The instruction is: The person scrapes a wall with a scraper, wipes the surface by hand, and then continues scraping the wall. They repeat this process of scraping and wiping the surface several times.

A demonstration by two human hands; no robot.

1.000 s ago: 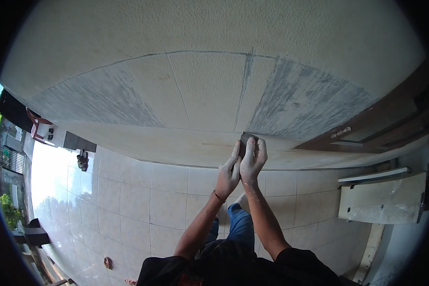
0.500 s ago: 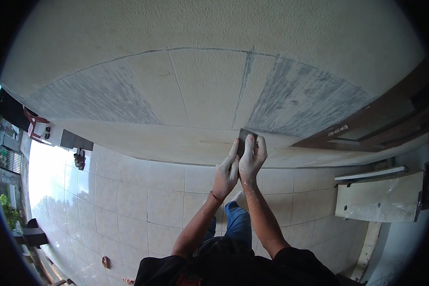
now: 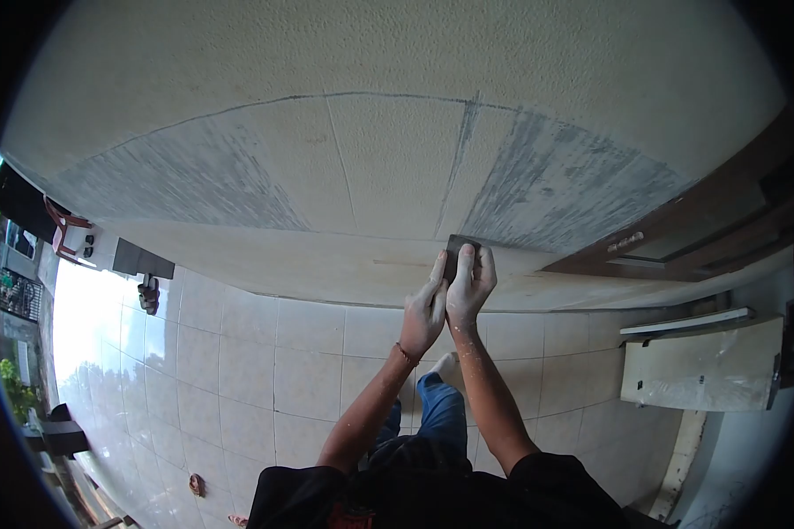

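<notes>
Both my hands are raised to a cream textured wall (image 3: 397,167), holding a small dark grey block (image 3: 455,250) between them. My right hand (image 3: 472,286), dusted white, has its thumb on the block's face and its fingers curled round the right side. Fingers of my left hand (image 3: 425,313) press at the block's lower left edge. The block's top lies just under the lower left corner of a grey scraped patch (image 3: 565,176). A second grey patch (image 3: 185,176) is on the wall's left part, and a thin dark curved line runs between the two.
A brown wooden door (image 3: 679,229) is at the right, with a cream panel (image 3: 701,366) below it. On the left stand a red-brown chair (image 3: 60,231) and a grey block-like object (image 3: 143,261). Pale tiles (image 3: 309,370) cover the floor round my legs.
Both hands and the block have shifted very slightly to the right in the view. My grip looks the same.
</notes>
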